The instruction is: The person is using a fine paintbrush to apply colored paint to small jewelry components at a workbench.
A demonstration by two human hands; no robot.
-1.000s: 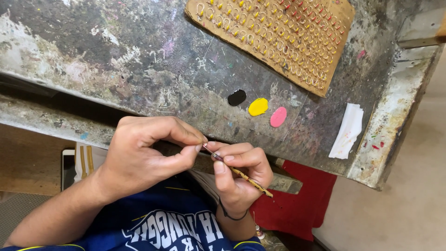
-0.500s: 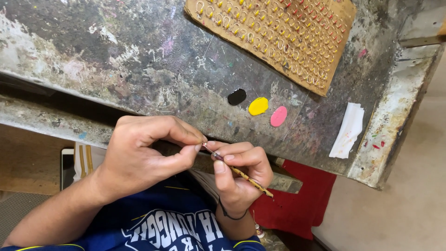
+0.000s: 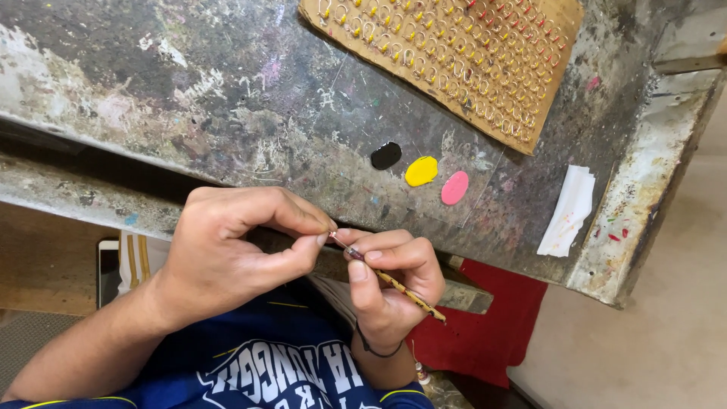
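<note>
Right now both hands are working close together just below the near edge of the paint-stained workbench (image 3: 189, 98), over the person's lap. The right hand (image 3: 394, 284) is closed around a thin, speckled brush (image 3: 394, 282), gripped like a pen between thumb and fingers, its handle running down and away past the knuckles and its tip pointing up toward the other hand. The left hand (image 3: 227, 254) is curled, thumb and forefinger pinched tight on something very small right at the brush tip; it is too tiny to make out, though it may well be one of the little wire hooks. On the bench above, well apart from the hands, sit three paint blobs in a row: black (image 3: 385, 155), yellow (image 3: 421, 171) and pink (image 3: 454, 188). Beyond them lies a cardboard sheet (image 3: 454, 53) studded with rows of small hooks tipped in yellow and red, and a folded white paper (image 3: 568, 212) rests near the bench's right edge. The step in hand, I'd judge, is dabbing colour onto the pinched piece. The next move would call for a steady right wrist and a firm but light left pinch, so the tip touches only the spot meant for paint.
</note>
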